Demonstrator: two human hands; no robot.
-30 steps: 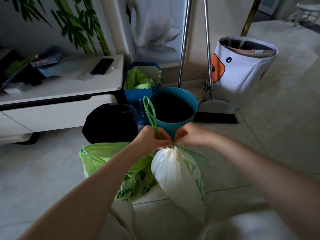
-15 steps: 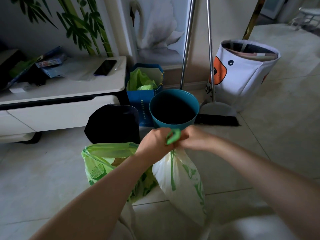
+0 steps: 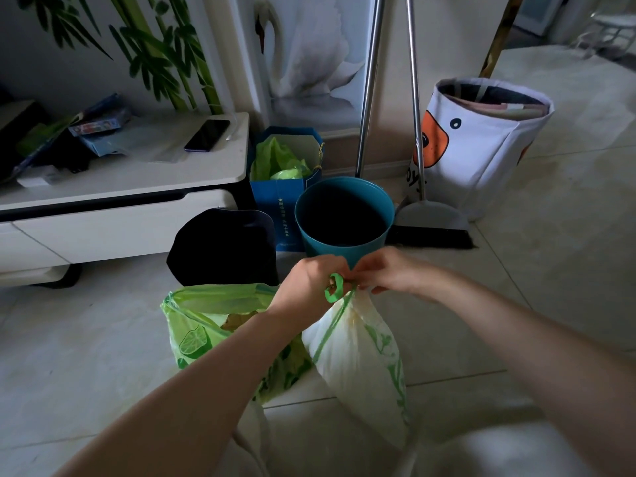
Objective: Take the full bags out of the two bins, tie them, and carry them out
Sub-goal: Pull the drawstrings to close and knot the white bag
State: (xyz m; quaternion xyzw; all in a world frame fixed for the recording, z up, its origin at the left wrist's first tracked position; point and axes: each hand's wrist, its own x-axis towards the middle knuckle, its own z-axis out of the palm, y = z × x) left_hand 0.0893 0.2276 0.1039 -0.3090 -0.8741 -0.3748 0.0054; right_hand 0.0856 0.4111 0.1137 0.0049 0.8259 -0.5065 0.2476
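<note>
Here both hands meet at the gathered neck of the white plastic bag with green print [image 3: 358, 352]: the left hand [image 3: 309, 284] grips its green drawstring loop [image 3: 334, 288], the right hand [image 3: 385, 270] pinches the neck, just before the empty teal round bin [image 3: 344, 215]; the open green lime-printed bag [image 3: 206, 325] sits on the floor beside the black bin [image 3: 223, 246].

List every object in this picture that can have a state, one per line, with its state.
white bag: mouth gathered, being tied
green drawstring: looped, pinched by both hands
left hand: holds drawstring
right hand: pinches bag neck
green bag: open, untied, on floor
teal bin: no bag inside
black bin: upright
phone: screen dark
</note>
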